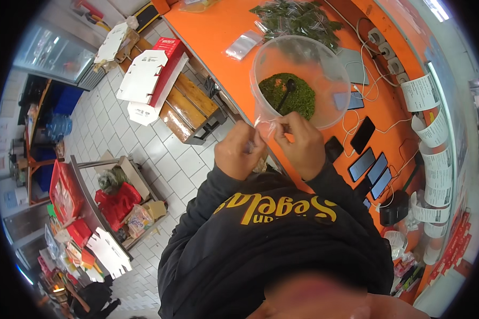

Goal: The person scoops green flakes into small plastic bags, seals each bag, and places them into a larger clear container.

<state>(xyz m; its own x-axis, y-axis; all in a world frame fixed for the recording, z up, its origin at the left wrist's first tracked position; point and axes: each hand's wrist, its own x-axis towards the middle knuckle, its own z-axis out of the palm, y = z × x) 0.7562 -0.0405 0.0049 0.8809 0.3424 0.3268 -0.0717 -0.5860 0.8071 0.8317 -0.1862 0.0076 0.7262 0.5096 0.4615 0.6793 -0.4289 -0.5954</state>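
Between my two hands is a small clear plastic bag (266, 128), its edge pinched on both sides. My left hand (236, 150) grips one side with thumb and fingers, while my right hand (301, 144) pinches the other. Just beyond them stands a large translucent plastic tub (330, 111) on the orange counter (213, 38). Chopped green herbs (301, 97) cover part of its bottom, and a black spoon (286, 95) rests in them. Behind the tub lies a heap of small zip bags filled with green herbs (299, 20). A stack of flat clear bags (243, 44) is beside the heap.
Several phones (362, 164) and white charging cables lie along the counter's right side, near power sockets (387, 52). Printed paper slips (437, 171) hang on the glass. To the left, a wooden bench (187, 107) carries folded cardboard boxes (143, 75); a cart (123, 199) holds bags.
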